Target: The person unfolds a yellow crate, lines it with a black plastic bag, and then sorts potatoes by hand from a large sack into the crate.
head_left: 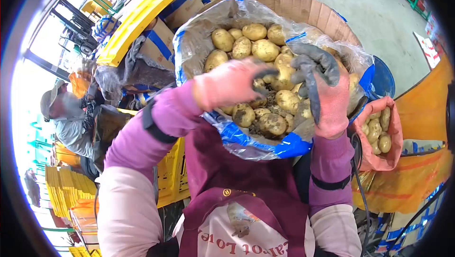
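Note:
Potatoes, several with dark soil on them, fill a plastic-lined cardboard box edged with blue tape. My left hand, in a pink and grey glove, is over the left part of the potatoes, blurred, its thumb and fingers apart with nothing seen between them. Over the right part is my right hand, gloved the same way, with its grey fingers curled; whether anything is inside them is hidden.
A pink sack of potatoes stands right of the box, near a blue bin. At left are a yellow pallet, taped cartons, and a person in a cap. A forklift stands farther back.

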The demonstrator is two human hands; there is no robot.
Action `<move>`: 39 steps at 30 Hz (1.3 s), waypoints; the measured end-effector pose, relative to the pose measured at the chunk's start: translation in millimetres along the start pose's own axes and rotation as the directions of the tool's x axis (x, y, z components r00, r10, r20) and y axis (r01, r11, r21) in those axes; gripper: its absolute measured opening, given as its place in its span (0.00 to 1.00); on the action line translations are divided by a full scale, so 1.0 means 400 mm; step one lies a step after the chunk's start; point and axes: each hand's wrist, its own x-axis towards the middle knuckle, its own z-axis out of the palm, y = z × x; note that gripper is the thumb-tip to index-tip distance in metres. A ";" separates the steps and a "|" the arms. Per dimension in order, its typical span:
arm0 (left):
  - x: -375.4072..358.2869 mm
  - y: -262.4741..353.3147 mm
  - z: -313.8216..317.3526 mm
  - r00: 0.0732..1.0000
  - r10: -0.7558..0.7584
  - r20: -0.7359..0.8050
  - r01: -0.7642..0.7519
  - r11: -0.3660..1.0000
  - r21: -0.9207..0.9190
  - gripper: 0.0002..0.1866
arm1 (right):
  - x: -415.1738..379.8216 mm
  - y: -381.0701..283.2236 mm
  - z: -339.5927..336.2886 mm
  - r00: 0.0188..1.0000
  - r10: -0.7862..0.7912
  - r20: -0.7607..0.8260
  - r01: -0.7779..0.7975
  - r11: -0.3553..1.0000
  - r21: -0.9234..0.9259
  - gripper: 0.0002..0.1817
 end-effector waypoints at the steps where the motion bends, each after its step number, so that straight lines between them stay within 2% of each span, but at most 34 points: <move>1: 0.048 0.022 0.027 0.955 -0.036 0.294 0.049 0.998 -0.037 0.33 | 0.002 0.001 -0.004 0.999 0.036 0.003 -0.036 0.999 0.022 0.14; 2: 0.083 0.041 0.051 0.825 -0.058 0.562 0.110 0.992 -0.059 0.36 | 0.007 0.004 -0.004 0.997 0.072 0.008 -0.072 0.996 0.043 0.13; 3: 0.091 0.031 0.116 0.813 0.017 0.582 0.022 0.998 -0.060 0.37 | 0.014 0.007 0.004 0.997 0.078 -0.017 -0.075 0.987 0.141 0.13; 4: 0.084 0.014 0.179 0.795 0.092 0.600 -0.065 0.996 -0.066 0.38 | 0.020 0.011 -0.001 0.996 0.085 -0.015 -0.081 0.985 0.152 0.13; 5: 0.081 0.020 0.193 0.789 0.084 0.608 -0.058 0.996 -0.063 0.38 | 0.024 0.017 -0.007 0.996 0.089 -0.021 -0.086 0.992 0.094 0.13; 7: 0.076 0.025 0.212 0.825 0.230 0.517 -0.261 0.965 -0.014 0.42 | 0.030 0.025 -0.013 0.995 0.099 -0.023 -0.098 0.994 0.047 0.13; 8: 0.075 0.014 0.220 0.821 0.225 0.525 -0.256 0.967 -0.013 0.42 | 0.029 0.024 -0.012 0.995 0.098 -0.002 -0.097 0.992 0.082 0.13; 10: 0.072 -0.012 0.229 0.864 0.266 0.429 -0.262 0.963 -0.070 0.43 | 0.029 0.020 -0.009 0.995 0.088 0.046 -0.093 0.986 0.138 0.14; 11: 0.083 0.006 0.176 0.861 0.154 0.485 -0.130 0.988 -0.083 0.44 | 0.030 0.023 -0.006 0.995 0.087 0.049 -0.093 0.986 0.137 0.14; 12: 0.086 -0.009 0.150 0.861 0.155 0.484 -0.131 0.988 -0.083 0.44 | 0.032 0.032 -0.001 1.000 -0.021 0.009 0.020 0.997 0.078 0.14; 13: 0.087 -0.030 0.123 0.881 0.030 0.471 0.009 0.997 -0.080 0.44 | 0.034 0.041 0.004 0.991 -0.133 -0.028 0.133 0.991 0.015 0.15; 14: 0.084 -0.046 0.095 0.885 -0.093 0.456 0.144 0.986 -0.078 0.43 | 0.037 0.056 0.004 0.990 -0.141 -0.033 0.141 0.990 0.010 0.15; 16: 0.060 -0.066 0.039 0.934 -0.149 0.325 0.231 0.945 -0.231 0.41 | 0.048 0.078 -0.006 0.949 -0.310 0.055 0.312 0.899 -0.307 0.16; 17: 0.037 -0.043 0.004 0.979 -0.174 0.105 0.200 0.922 -0.332 0.39 | 0.045 0.069 -0.004 0.962 -0.264 0.068 0.272 0.902 -0.336 0.19; 18: 0.034 -0.029 -0.047 0.930 -0.246 0.272 0.346 0.835 -0.427 0.37 | 0.044 0.073 -0.006 0.959 -0.273 0.078 0.283 0.896 -0.341 0.19; 20: -0.012 -0.046 -0.047 0.983 -0.185 -0.001 0.098 0.525 -0.845 0.32 | 0.040 0.073 0.006 0.978 -0.155 0.138 0.168 0.982 -0.083 0.22; 21: -0.031 -0.042 -0.038 0.981 -0.150 -0.120 -0.023 0.527 -0.850 0.31 | 0.030 0.057 0.006 0.979 0.061 0.193 -0.090 0.985 0.146 0.24; 22: -0.043 -0.027 -0.036 0.980 -0.148 -0.135 -0.038 0.526 -0.850 0.31 | 0.025 0.037 0.007 0.979 0.054 0.199 -0.082 0.988 0.134 0.24; 24: -0.060 0.006 -0.022 0.941 -0.264 -0.210 -0.102 0.371 -0.923 0.36 | 0.017 0.008 -0.009 0.841 0.220 0.494 -0.320 0.939 0.127 0.25; 25: -0.071 0.039 -0.027 0.939 -0.318 -0.130 -0.029 0.304 -0.952 0.39 | 0.012 0.008 0.018 0.913 0.179 0.366 -0.185 0.983 -0.019 0.26; 26: -0.073 0.042 0.000 0.933 -0.296 -0.203 -0.111 0.301 -0.947 0.40 | 0.009 0.009 0.025 0.915 0.182 0.361 -0.179 0.983 -0.042 0.26; 28: -0.085 0.056 0.020 0.922 -0.319 -0.221 -0.124 0.297 -0.947 0.42 | 0.005 0.008 0.037 0.942 0.110 0.318 -0.105 0.994 -0.033 0.26; 29: -0.087 0.049 0.027 0.922 -0.312 -0.228 -0.136 0.288 -0.948 0.42 | -0.003 -0.016 0.044 0.934 0.158 0.321 -0.146 0.987 -0.060 0.30; 30: -0.089 0.039 0.037 0.892 -0.289 -0.348 -0.177 0.485 -0.857 0.42 | -0.007 -0.009 0.049 0.935 0.160 0.317 -0.144 0.987 -0.073 0.30; 31: -0.090 0.033 0.044 0.853 -0.244 -0.461 -0.203 0.659 -0.724 0.41 | -0.009 0.009 0.053 0.942 0.022 0.335 -0.021 1.000 -0.008 0.35; 32: -0.090 0.033 0.047 0.850 -0.243 -0.468 -0.213 0.653 -0.726 0.41 | -0.008 0.021 0.057 0.931 -0.116 0.347 0.101 0.993 0.059 0.40; 34: -0.091 0.039 0.049 0.831 -0.288 -0.476 -0.210 0.630 -0.748 0.41 | -0.003 0.030 0.056 0.938 -0.081 0.338 0.063 0.996 0.063 0.44; 35: -0.096 0.051 0.039 0.846 -0.321 -0.426 -0.252 0.463 -0.850 0.41 | -0.001 0.037 0.054 0.930 -0.124 0.346 0.120 0.992 0.032 0.41; 36: -0.099 0.053 0.029 0.847 -0.317 -0.428 -0.258 0.458 -0.851 0.41 | 0.002 0.041 0.053 0.920 -0.165 0.354 0.176 0.984 0.001 0.39; 37: -0.103 0.053 0.020 0.863 -0.364 -0.351 -0.230 0.335 -0.914 0.40 | 0.005 0.041 0.055 0.922 -0.163 0.351 0.176 0.984 -0.005 0.39; 38: -0.106 0.053 0.018 0.877 -0.402 -0.265 -0.196 0.205 -0.959 0.40 | 0.006 0.038 0.056 0.903 -0.205 0.377 0.267 0.956 -0.122 0.38; 39: -0.108 0.052 0.021 0.857 -0.381 -0.348 -0.260 0.264 -0.929 0.35 | 0.006 0.033 0.057 0.881 -0.240 0.408 0.355 0.905 -0.233 0.37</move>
